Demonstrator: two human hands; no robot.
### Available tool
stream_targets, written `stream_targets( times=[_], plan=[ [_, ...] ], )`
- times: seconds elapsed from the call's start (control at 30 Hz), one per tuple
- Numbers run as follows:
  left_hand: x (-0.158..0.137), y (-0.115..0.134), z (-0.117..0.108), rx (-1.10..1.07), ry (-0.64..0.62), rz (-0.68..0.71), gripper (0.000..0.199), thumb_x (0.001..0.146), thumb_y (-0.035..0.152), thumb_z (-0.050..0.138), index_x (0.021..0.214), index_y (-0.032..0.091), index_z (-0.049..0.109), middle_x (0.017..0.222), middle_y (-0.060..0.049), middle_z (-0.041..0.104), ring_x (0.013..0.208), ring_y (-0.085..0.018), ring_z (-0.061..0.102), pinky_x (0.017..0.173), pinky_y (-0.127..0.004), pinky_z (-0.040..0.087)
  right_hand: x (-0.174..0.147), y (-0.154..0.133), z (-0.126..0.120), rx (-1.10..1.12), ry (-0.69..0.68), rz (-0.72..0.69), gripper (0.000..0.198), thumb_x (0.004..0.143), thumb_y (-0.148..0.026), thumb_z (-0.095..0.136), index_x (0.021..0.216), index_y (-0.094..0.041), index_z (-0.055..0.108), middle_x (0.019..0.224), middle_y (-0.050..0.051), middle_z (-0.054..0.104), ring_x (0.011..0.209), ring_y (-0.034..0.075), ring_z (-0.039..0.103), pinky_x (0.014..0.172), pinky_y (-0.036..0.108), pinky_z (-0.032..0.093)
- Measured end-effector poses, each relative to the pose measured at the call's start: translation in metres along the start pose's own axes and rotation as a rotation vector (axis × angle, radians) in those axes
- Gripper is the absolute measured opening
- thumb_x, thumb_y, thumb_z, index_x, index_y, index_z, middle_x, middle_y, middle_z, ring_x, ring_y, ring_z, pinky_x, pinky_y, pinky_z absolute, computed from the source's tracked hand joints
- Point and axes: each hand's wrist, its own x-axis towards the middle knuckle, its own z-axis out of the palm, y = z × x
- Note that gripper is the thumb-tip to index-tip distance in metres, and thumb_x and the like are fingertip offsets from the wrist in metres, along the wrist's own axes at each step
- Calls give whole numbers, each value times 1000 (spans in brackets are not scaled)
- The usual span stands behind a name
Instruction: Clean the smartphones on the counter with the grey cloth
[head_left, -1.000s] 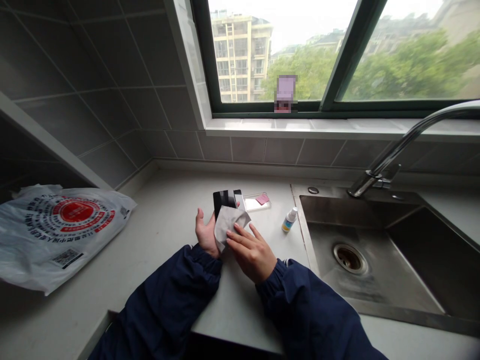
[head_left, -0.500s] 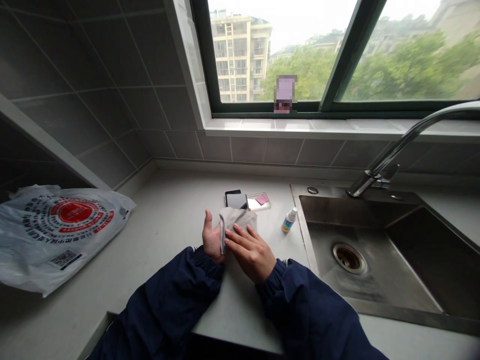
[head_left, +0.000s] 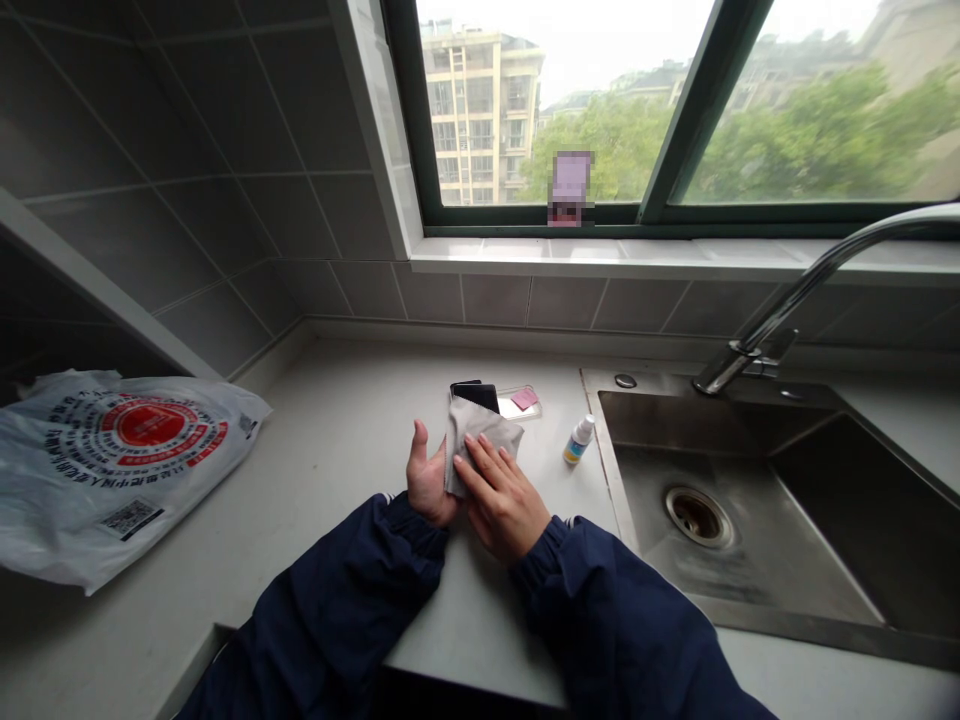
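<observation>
My left hand (head_left: 430, 484) lies palm up with its thumb raised apart, supporting a dark phone (head_left: 480, 398); its other fingers are hidden underneath. Over most of the phone drapes a light grey cloth (head_left: 469, 420), so only the far end of the dark screen shows. My right hand (head_left: 506, 500) presses the cloth down with its fingers laid across it. Just beyond the phone, part of a black flat object (head_left: 466, 382) shows. A clear case (head_left: 534, 391) with a pink piece (head_left: 524, 400) in it lies to the right.
A small spray bottle (head_left: 578, 440) with a white cap stands by the steel sink's rim (head_left: 611, 465). The chrome faucet (head_left: 787, 300) arches over the sink. At the left, a white plastic bag (head_left: 67, 520) lies on the counter (head_left: 337, 420). A window is ahead.
The cloth and my right fingers have shifted slightly right and away from me over the phone. The phone has tilted a little, and its visible screen now looks darker.
</observation>
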Motion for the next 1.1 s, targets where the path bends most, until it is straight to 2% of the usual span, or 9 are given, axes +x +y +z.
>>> stream_targets(
  times=[0.07,0.2,0.37,0.53,0.77,0.9,1.0,1.1],
  plan=[
    [0,-1,-1,16,3,10,88,87,78,37,147,15,43,134,-20,62,135,-37,51,116,-54,34,0,1,-1,-6,1,-2,64,82,-10,53,146,-8,48,159,20,33,150,34,26,115,55,38],
    [0,0,-1,61,-4,6,90,84,79,43,147,15,44,132,-20,63,132,-39,53,111,-55,40,0,4,-1,-29,72,-37,50,91,-10,50,140,-13,56,154,19,43,147,32,35,113,53,42],
    [0,3,3,83,4,17,86,85,80,38,143,17,48,129,-19,64,128,-38,56,108,-55,43,0,5,-3,7,171,-79,42,97,-7,46,134,-18,62,147,14,53,143,25,43,114,45,44],
    [1,2,2,66,-8,14,88,85,81,34,136,12,55,123,-20,67,124,-39,58,108,-56,42,1,1,-10,79,255,-105,36,97,-6,48,124,-18,69,140,12,60,138,24,50,113,42,47],
    [2,4,-5,69,-20,91,76,88,77,37,123,15,65,120,-15,69,121,-36,60,106,-53,45,3,-2,-14,221,394,-41,48,96,-4,52,139,-25,59,139,8,61,133,24,55,109,44,53],
    [3,7,-6,107,-6,137,65,93,66,42,134,20,59,123,-12,68,113,-32,64,98,-48,50,4,-4,-15,291,454,1,55,96,-4,53,144,-31,53,141,5,60,130,25,59,107,45,55],
    [4,8,-7,136,-16,156,53,96,50,46,143,25,52,128,-10,66,106,-27,67,91,-42,54,6,-5,-16,332,493,29,59,96,-1,51,147,-31,50,141,5,60,128,25,60,106,44,56],
    [5,7,-9,165,-3,190,52,95,35,51,146,30,49,134,-7,64,103,-24,68,89,-39,55,6,-5,-16,340,486,63,62,95,-1,47,150,-30,45,142,6,59,128,26,60,107,43,55]
  ],
)
